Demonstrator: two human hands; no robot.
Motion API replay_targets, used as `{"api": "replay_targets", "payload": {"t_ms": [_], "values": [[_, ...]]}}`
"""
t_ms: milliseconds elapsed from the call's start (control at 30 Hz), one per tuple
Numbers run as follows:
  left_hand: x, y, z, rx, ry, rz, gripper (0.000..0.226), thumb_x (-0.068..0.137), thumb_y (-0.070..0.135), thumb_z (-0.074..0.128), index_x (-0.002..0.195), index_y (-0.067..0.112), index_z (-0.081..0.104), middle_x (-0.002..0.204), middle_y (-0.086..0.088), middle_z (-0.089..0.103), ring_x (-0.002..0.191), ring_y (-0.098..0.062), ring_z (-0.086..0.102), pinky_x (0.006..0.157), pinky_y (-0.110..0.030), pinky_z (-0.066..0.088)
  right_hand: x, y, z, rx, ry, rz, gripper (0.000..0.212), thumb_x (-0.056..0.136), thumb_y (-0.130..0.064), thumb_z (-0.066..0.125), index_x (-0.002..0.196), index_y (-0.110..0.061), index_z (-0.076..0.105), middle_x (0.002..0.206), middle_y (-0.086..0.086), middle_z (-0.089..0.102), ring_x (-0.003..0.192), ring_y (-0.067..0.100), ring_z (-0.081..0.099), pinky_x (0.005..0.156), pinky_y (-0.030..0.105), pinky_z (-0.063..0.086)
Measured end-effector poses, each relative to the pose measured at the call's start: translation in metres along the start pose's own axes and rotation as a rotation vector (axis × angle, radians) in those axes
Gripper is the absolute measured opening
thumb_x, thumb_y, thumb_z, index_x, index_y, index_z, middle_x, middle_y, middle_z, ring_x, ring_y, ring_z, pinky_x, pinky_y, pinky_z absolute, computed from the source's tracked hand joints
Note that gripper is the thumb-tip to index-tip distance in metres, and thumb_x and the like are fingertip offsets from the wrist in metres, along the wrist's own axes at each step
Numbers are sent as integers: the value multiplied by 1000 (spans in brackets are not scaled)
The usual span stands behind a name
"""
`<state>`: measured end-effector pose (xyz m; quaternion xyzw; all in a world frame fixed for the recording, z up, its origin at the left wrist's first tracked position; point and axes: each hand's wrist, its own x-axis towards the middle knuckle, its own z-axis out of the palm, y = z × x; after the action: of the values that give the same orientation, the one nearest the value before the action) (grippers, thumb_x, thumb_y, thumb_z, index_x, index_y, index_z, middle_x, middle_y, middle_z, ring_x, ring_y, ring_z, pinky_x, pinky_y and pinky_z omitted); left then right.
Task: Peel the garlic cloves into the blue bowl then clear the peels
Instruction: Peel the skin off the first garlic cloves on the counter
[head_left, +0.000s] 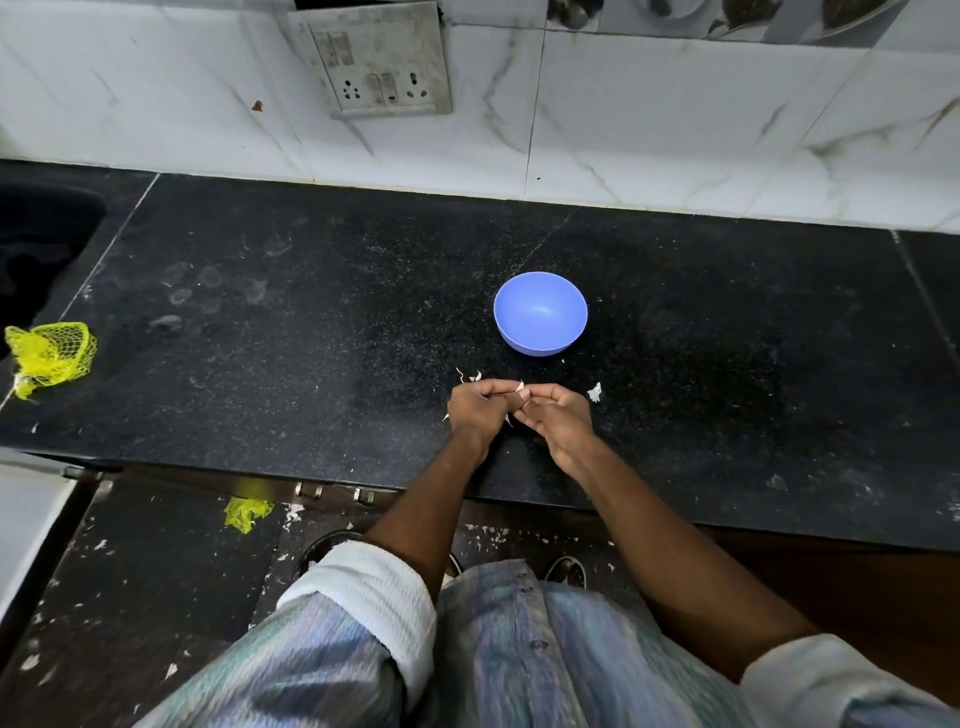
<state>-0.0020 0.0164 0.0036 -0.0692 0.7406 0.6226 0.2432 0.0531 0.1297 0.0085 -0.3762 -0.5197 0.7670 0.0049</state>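
I see both hands meet fingertip to fingertip over the bench (311, 322), left hand (475, 410) and right hand (558, 415) curled, pinching a garlic clove (521, 397) just short of the blue bowl (540, 313). The clove is mostly hidden; peels (595, 392) lie beside.

Both forearms reach forward, bare below rolled sleeves, converging at the fingertips. Left hand (474, 410) has its fingers curled inward, knuckles up. Right hand (558, 415) likewise curled, fingertips meeting the left's in a pinch.
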Motion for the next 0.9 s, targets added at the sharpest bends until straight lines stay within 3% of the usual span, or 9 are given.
{"api": "replay_targets", "payload": {"t_ms": [100, 233, 433, 667, 767, 900], "values": [[1, 1, 3, -24, 46, -30, 14, 81, 12, 89, 95, 14, 85, 87, 3, 81, 86, -9, 77, 84, -19, 59, -2, 2, -2, 67, -6, 9, 12, 93, 8, 68, 103, 2, 69, 101, 19, 73, 90, 24, 73, 78, 25, 60], [-5, 4, 13, 71, 137, 70, 9, 84, 11, 86, 91, 17, 85, 83, 4, 80, 76, -5, 74, 79, -19, 59, -2, 2, -2, 164, 7, 23, 10, 92, 7, 69, 99, 0, 69, 91, 13, 76, 86, 20, 75, 84, 31, 61], [-10, 1, 19, 59, 150, 134, 8, 85, 9, 85, 93, 13, 85, 84, 3, 80, 69, 4, 71, 76, -15, 57, -3, -1, -6, 191, 21, 31, 13, 91, 13, 66, 96, 1, 69, 89, 15, 74, 83, 21, 73, 71, 24, 61], [-7, -3, 14, 17, 84, 134, 10, 86, 9, 84, 92, 17, 85, 86, 4, 81, 87, -14, 78, 90, -35, 62, -5, -3, -12, 185, -23, 18, 13, 93, 14, 63, 97, 2, 67, 92, 17, 71, 83, 23, 71, 76, 25, 61], [-8, 2, 20, -5, 136, 170, 8, 87, 13, 84, 93, 17, 85, 87, 6, 81, 87, -11, 78, 90, -37, 62, -4, -6, -6, 217, -37, -16, 14, 95, 8, 64, 108, 6, 66, 96, 16, 73, 89, 22, 71, 83, 27, 61], [-9, 5, 27, -22, 183, 192, 5, 88, 17, 83, 93, 19, 85, 89, 8, 81, 89, -7, 76, 92, -36, 61, -2, -8, 0, 303, -33, 18, 26, 97, 6, 62, 123, 7, 64, 110, 19, 73, 95, 22, 73, 77, 25, 61]]}}
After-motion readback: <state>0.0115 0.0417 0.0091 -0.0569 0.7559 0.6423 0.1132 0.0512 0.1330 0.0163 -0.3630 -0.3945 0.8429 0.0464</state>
